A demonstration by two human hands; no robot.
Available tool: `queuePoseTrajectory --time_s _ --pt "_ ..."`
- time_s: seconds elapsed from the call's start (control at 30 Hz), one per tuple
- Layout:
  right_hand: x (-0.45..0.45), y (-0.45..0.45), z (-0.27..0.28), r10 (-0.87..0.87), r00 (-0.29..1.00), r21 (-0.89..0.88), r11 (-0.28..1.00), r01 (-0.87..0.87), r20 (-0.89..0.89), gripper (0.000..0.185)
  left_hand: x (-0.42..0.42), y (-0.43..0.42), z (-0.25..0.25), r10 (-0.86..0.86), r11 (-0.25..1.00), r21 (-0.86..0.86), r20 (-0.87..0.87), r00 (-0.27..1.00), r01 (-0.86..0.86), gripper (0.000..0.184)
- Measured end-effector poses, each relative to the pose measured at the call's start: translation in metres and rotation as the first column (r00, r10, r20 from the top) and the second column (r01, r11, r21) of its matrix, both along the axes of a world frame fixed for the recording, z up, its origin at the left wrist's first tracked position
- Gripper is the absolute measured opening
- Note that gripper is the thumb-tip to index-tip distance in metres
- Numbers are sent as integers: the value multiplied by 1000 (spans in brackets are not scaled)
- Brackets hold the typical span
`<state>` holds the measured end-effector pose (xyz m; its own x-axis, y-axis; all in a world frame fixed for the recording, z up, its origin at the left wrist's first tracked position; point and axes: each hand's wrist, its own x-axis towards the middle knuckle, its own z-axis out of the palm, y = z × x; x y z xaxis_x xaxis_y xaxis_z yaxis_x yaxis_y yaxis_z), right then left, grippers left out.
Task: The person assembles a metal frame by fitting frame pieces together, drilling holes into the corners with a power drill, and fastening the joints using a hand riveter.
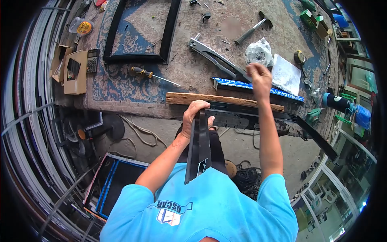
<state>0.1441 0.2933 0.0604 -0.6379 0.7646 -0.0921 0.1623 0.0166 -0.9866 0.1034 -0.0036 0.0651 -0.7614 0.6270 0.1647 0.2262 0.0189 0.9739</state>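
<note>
My left hand (194,117) is closed around a corner of a black metal frame (200,141). One bar of the frame points toward my body, one runs along the table edge, and another slants off to the right. Above the table edge, my right hand (260,80) is raised with its fingers curled together; whatever is in them, if anything, is too small to make out. Just beyond it lies a hand riveter (213,54) with its handles spread. A wooden strip (221,99) lies along the table edge behind the frame.
On the carpet-covered table (133,97) are a screwdriver (155,76), a hammer (254,29), a plastic bag (258,52), a notebook (286,74) and a tape measure (299,57). Another black frame (167,36) lies farther back. Long metal profiles (30,101) line the left side.
</note>
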Motion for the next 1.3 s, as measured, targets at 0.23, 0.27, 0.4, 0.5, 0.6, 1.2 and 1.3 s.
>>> queuePoseTrajectory --time_s 0.23,0.27,0.4,0.5,0.6,1.2,1.3 --pt "3 -138 21 248 958 -527 800 -288 -146 13 1 0 6 0 1000 16 67 998 -1 54" --pt "4 -140 25 222 965 -574 775 -263 -143 13 1 1 7 10 1000 -5 47 999 -10 53" --pt "17 -149 14 93 984 -764 621 -176 -151 15 -2 3 5 24 1000 -10 9 1000 -23 52" --pt "18 -152 22 81 992 -888 443 -124 -98 18 4 4 0 56 997 42 111 992 -61 51" --pt "20 -152 15 62 994 -895 433 -111 -93 19 2 2 -5 32 998 53 113 993 -38 50" --pt "-138 -22 -33 336 558 456 338 -823 759 57 -1 0 -1 43 999 -28 -17 999 -44 49" --pt "-159 7 -40 329 618 494 389 -778 714 33 0 1 -3 48 999 21 13 999 -48 49"
